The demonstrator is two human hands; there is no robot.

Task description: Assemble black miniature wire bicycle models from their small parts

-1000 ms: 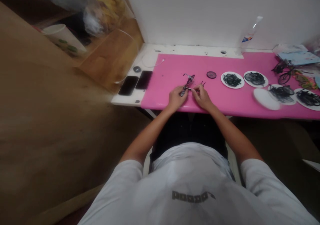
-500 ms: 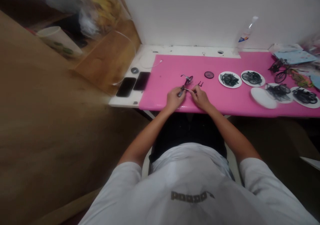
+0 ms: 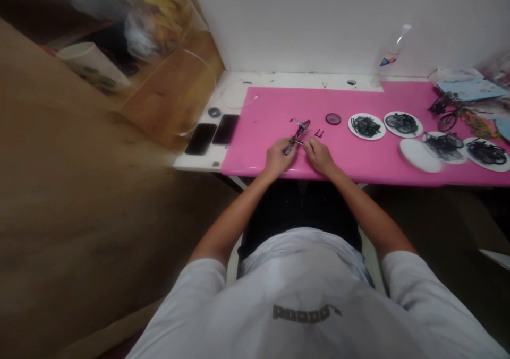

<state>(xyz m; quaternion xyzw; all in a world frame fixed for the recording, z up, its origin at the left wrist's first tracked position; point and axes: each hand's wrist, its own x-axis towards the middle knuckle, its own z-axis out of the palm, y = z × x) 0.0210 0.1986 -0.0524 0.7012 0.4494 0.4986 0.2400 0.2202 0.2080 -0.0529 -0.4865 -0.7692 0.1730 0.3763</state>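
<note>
My left hand (image 3: 280, 157) is closed on a miniature bicycle (image 3: 302, 129), partly built, just above the front of the pink mat. Its handlebar and a wheel point away from me. My right hand (image 3: 320, 155) is closed on a thin metal tool, perhaps a small screwdriver (image 3: 298, 143), whose tip reaches the bicycle beside my left fingers. A small dark forked part (image 3: 319, 133) lies on the mat past my right hand. Farther off is a loose spoked wheel (image 3: 333, 119). My fingers hide part of the bicycle.
White plates (image 3: 367, 136) of dark parts stand to the right on the pink mat (image 3: 279, 104), with a blank white plate or lid (image 3: 420, 155). Another miniature bicycle (image 3: 446, 116) is at far right. Two phones (image 3: 201, 139) lie left. A clear bottle (image 3: 392, 53) stands behind.
The bicycle has shifted very slightly to the right in my left hand. My right hand has moved a little to the right, still with the tool against the bicycle.
</note>
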